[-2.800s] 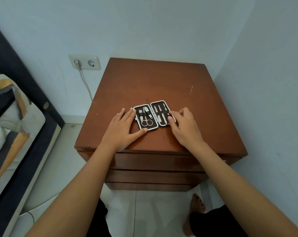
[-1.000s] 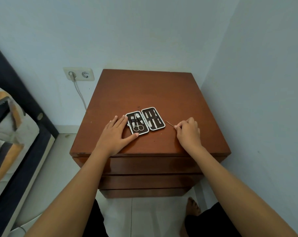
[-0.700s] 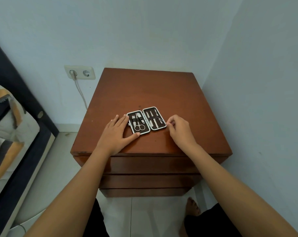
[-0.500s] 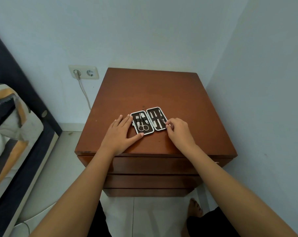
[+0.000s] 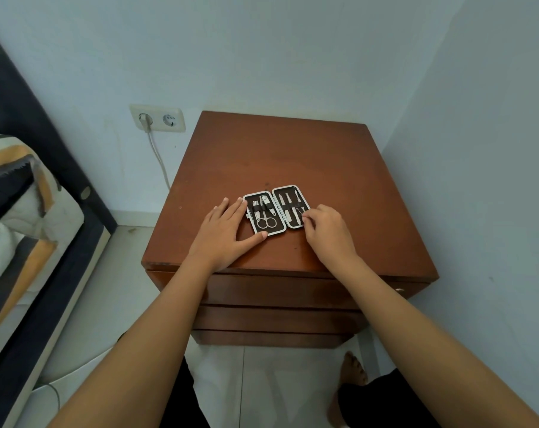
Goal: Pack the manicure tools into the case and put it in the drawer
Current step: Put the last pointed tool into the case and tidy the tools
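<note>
The open manicure case (image 5: 286, 187) lies flat on the brown nightstand (image 5: 277, 156), near its front edge. Its left half holds small scissors (image 5: 265, 221) and a nail clipper (image 5: 267, 205). Several slim metal tools (image 5: 289, 208) sit under the strap in the right half. My left hand (image 5: 223, 233) rests flat on the wood, with the fingers against the case's left edge and the thumb along its bottom edge. My right hand (image 5: 326, 231) has its fingertips pinched on a thin metal tool at the lower right of the right half. The tool's tip is hidden.
Closed drawers (image 5: 277, 288) stack below the nightstand top, with a small knob (image 5: 399, 289) at the right. A wall stands close on the right. A wall socket with a plugged cable (image 5: 157, 118) and a bed (image 5: 14, 211) are to the left. A bare foot (image 5: 353, 369) is on the floor tiles.
My right hand took the thin pin-like tool from the wood on the right over to the case's right half. My left hand stayed against the case.
</note>
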The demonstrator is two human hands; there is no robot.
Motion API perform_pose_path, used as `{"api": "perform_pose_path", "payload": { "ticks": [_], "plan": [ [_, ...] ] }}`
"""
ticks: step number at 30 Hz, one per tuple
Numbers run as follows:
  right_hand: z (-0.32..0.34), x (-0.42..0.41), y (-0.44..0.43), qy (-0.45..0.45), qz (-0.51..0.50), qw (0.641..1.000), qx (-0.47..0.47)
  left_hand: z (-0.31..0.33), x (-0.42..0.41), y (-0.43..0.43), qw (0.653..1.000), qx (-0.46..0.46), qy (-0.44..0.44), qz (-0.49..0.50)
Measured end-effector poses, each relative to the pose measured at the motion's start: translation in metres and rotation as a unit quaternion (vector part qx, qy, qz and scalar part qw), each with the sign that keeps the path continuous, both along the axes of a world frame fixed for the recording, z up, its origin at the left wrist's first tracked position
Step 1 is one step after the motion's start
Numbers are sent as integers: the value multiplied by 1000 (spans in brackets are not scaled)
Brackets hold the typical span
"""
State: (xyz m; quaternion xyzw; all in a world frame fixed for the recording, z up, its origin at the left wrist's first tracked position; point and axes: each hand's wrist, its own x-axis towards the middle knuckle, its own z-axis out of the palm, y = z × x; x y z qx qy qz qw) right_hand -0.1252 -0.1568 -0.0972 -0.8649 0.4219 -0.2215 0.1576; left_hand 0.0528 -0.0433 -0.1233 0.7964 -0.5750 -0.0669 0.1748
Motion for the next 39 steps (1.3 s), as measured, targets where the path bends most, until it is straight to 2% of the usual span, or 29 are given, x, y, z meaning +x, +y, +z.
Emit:
{"api": "perform_pose_path", "payload": {
  "ticks": [16,22,32,34,37,39],
  "plan": [
    [-5,-4,-2,58,29,998,-21,-1,1,-1,1000,-2,0,-3],
    [-13,-27,10,26,63,997,-46,-1,0,-1,1000,-1,3,-3],
    [-10,-11,2,92,48,994,-45,1,0,-1,1000,-7,16,2],
    [-7,-13,0,61,43,997,-16,1,0,-1,1000,-10,29,5],
    [-2,-16,-6,-36,-4,997,62,4,1,-3,997,-17,73,19],
    [-1,-14,-14,-46,-32,994,96,6,3,-6,994,-25,102,32]
  ]
}}
